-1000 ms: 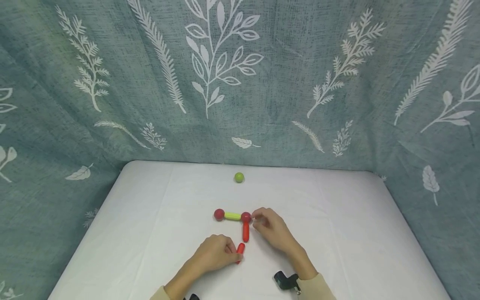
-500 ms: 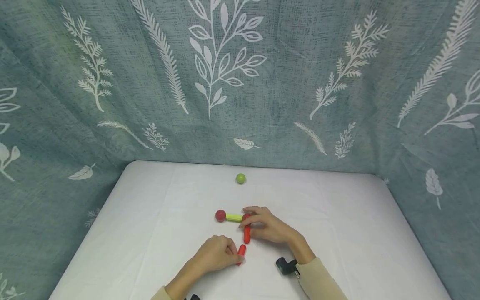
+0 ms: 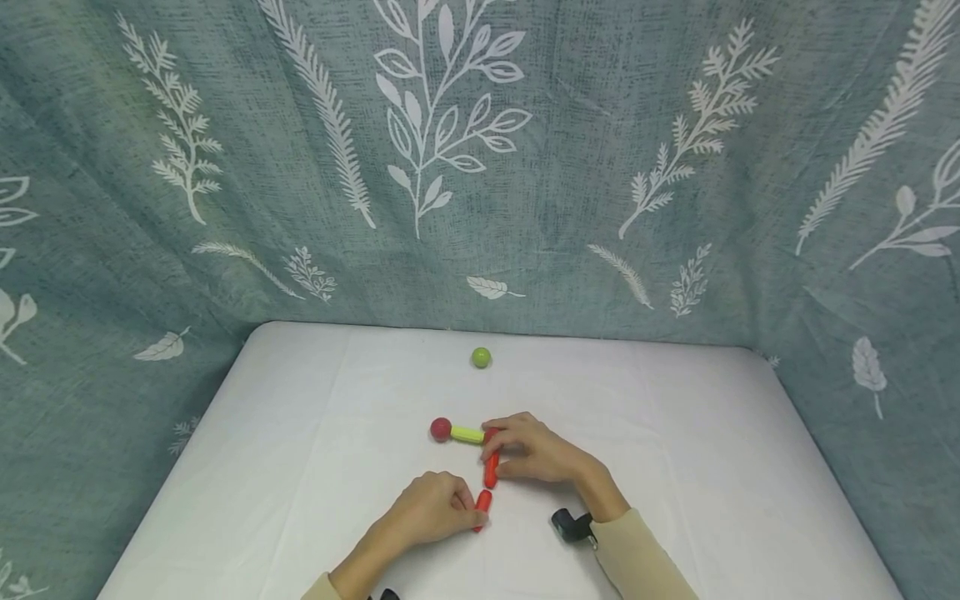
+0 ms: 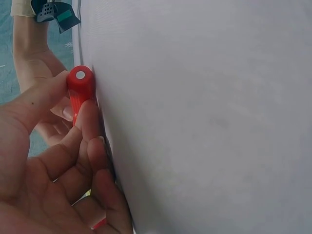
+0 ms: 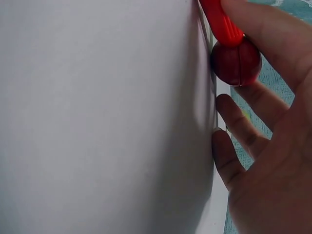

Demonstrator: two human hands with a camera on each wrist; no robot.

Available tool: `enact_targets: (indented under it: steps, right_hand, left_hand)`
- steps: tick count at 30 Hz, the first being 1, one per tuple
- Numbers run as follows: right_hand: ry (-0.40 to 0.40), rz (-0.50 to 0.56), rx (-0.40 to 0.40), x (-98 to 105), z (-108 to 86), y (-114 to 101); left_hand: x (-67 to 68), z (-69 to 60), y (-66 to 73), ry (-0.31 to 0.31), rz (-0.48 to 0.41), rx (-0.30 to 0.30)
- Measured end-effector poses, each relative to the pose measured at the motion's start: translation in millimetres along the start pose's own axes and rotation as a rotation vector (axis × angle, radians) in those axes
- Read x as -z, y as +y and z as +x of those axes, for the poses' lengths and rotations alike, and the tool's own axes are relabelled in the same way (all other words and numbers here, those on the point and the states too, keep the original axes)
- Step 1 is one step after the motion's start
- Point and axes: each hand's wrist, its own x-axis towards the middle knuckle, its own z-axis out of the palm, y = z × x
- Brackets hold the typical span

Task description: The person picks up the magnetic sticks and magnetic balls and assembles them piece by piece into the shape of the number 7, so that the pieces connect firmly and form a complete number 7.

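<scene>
My left hand [image 3: 435, 507] pinches a short red magnetic building stick [image 3: 483, 502] between thumb and fingers. In the left wrist view a pale disc shows on the end of that red stick [image 4: 82, 85]. Over the right-hand red ball [image 5: 236, 63] curls my right hand [image 3: 536, 450], its thumb along a second red stick [image 3: 491, 472] and a finger against the ball's other side. This second stick touches the ball, and its near end lies just short of the stick in my left hand. A yellow-green stick [image 3: 467, 435] joins that ball to another red ball [image 3: 441, 430].
A green ball [image 3: 482, 357] sits apart near the far edge of the white table [image 3: 360, 375]. A patterned green-blue curtain [image 3: 555, 275] hangs behind the table. Dark wrist cameras, such as the right one [image 3: 570, 526], stick out beside the wrists.
My right hand has moved left from beside the red ball to hold it and its stick. That stick's near end has swung slightly left. My left hand stays put with its stick.
</scene>
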Motion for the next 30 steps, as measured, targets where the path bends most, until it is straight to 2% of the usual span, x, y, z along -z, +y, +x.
enact_targets:
  steps: [7, 14, 30]
  right_hand:
    - [0.000, -0.027, 0.007, -2.1, 0.6, 1.2]
    - [-0.014, -0.023, -0.005, -1.9, -0.4, 3.4]
    - [0.013, -0.049, -0.018, -3.7, 0.9, 2.2]
  left_hand:
    - [-0.7, 0.0, 0.1, 0.003, -0.001, -0.003]
    - [0.0, -1.5, 1.8, 0.037, -0.014, -0.008]
    - [-2.0, 1.6, 1.1, 0.094, -0.002, -0.021]
